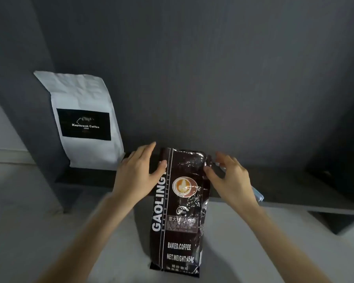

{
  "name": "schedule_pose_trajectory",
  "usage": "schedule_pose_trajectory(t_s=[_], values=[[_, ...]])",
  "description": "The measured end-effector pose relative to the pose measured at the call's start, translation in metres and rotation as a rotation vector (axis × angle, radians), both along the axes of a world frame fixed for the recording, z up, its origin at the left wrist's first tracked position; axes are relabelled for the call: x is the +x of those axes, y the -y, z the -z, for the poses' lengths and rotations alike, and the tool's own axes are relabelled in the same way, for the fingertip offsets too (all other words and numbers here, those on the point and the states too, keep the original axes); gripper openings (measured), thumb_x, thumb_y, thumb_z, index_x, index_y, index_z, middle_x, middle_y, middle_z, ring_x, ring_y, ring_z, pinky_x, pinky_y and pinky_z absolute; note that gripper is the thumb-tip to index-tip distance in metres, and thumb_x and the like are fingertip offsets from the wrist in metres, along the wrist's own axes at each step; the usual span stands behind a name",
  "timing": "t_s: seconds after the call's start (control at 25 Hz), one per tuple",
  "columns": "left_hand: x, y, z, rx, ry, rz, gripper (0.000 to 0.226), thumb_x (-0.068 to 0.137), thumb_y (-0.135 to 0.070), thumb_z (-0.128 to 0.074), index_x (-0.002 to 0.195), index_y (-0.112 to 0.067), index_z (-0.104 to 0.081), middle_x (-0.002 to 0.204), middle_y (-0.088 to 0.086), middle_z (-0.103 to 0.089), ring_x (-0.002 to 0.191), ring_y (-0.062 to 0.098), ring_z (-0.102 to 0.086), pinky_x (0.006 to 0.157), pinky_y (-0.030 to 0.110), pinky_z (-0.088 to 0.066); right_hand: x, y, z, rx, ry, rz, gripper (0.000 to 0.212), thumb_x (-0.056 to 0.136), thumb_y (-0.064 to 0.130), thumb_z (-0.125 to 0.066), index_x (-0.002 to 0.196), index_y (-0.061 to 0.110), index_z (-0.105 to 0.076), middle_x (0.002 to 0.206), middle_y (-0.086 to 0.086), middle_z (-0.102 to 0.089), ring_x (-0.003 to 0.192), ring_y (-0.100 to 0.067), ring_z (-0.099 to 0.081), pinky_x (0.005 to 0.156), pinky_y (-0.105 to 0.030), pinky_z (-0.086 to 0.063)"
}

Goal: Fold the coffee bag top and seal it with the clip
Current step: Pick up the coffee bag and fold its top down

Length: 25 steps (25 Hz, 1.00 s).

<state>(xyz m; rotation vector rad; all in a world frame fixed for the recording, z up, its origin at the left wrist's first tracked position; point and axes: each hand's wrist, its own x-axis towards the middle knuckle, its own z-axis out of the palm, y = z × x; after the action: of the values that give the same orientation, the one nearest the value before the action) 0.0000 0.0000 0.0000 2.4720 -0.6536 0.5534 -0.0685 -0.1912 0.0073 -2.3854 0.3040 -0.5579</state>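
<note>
A dark brown coffee bag marked "BAKED.COFFEE" stands upright on the pale table in the middle of the view. Its shiny top part is crinkled near the upper right corner. My left hand grips the bag's upper left edge, thumb on the front and fingers behind. At the upper right edge is my right hand, whose thumb touches the bag's side. A long light blue clip lies under that palm, its ends showing beyond the fingers and the wrist.
A white coffee bag with a black label leans against the dark grey wall at the left, on a dark ledge. A dark rectangular recess opens in the table at the right.
</note>
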Motion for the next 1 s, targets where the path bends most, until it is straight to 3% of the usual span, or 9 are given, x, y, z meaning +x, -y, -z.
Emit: schedule_pose_trajectory(t_s=[0.12,0.32,0.52,0.68,0.8,0.88,1.0], values=[[0.002,0.003,0.012,-0.062,-0.069,-0.035,0.048,0.085,-0.032,-0.055,0.125,-0.008,-0.046,0.124,0.012,-0.06,0.109,0.029,-0.058,0.084,0.042,-0.048,0.005,0.0,0.013,0.033,-0.035,-0.008,0.035,0.08,0.033,-0.06,0.111,0.018,-0.054,0.106,-0.008,-0.06,0.096,-0.024,-0.057,0.072,-0.027,-0.038],[-0.003,0.007,0.025,-0.081,-0.151,-0.011,0.035,0.086,-0.035,-0.052,0.116,-0.016,-0.053,0.108,0.003,-0.067,0.096,0.023,-0.063,0.073,0.031,-0.044,0.006,-0.005,0.025,0.08,-0.096,-0.012,0.026,0.081,0.032,-0.058,0.101,0.015,-0.06,0.1,-0.009,-0.066,0.087,-0.023,-0.06,0.07,-0.031,-0.045],[-0.007,0.009,0.026,-0.044,-0.211,0.004,0.043,0.087,-0.036,-0.048,0.125,-0.017,-0.044,0.111,0.002,-0.068,0.097,0.02,-0.064,0.076,0.037,-0.052,0.003,-0.011,0.029,0.052,-0.111,-0.021,0.026,0.084,0.028,-0.054,0.103,0.011,-0.062,0.096,-0.012,-0.066,0.075,-0.02,-0.055,0.059,-0.025,-0.036],[-0.027,0.008,0.03,-0.14,-0.318,0.045,0.055,0.089,-0.031,-0.048,0.136,-0.012,-0.028,0.121,0.009,-0.062,0.102,0.023,-0.063,0.084,0.042,-0.054,-0.013,-0.021,0.027,0.163,-0.024,-0.012,0.021,0.084,0.019,-0.055,0.104,0.017,-0.062,0.093,-0.007,-0.064,0.081,-0.02,-0.055,0.07,-0.028,-0.042],[-0.052,0.008,0.032,-0.264,-0.302,0.034,0.054,0.088,-0.028,-0.049,0.136,-0.013,-0.028,0.127,0.006,-0.058,0.107,0.022,-0.059,0.091,0.04,-0.05,-0.029,-0.03,0.025,0.28,0.027,0.006,0.025,0.084,0.015,-0.056,0.108,0.019,-0.061,0.098,-0.005,-0.064,0.086,-0.019,-0.058,0.073,-0.027,-0.045],[-0.071,0.005,0.034,-0.371,-0.302,0.025,0.05,0.088,-0.025,-0.049,0.135,-0.017,-0.033,0.123,0.003,-0.06,0.103,0.015,-0.061,0.09,0.032,-0.051,-0.043,-0.035,0.028,0.389,0.063,0.017,0.026,0.083,0.014,-0.058,0.108,0.021,-0.061,0.101,-0.001,-0.063,0.091,-0.015,-0.057,0.075,-0.023,-0.045],[-0.098,-0.004,0.037,-0.664,-0.413,0.055,0.039,0.089,-0.018,-0.049,0.125,-0.032,-0.044,0.104,-0.011,-0.065,0.08,-0.013,-0.062,0.071,0.002,-0.046,-0.07,-0.045,0.035,0.636,0.121,0.056,0.024,0.082,0.014,-0.06,0.103,0.027,-0.062,0.11,0.0,-0.065,0.105,-0.02,-0.058,0.093,-0.038,-0.048]])
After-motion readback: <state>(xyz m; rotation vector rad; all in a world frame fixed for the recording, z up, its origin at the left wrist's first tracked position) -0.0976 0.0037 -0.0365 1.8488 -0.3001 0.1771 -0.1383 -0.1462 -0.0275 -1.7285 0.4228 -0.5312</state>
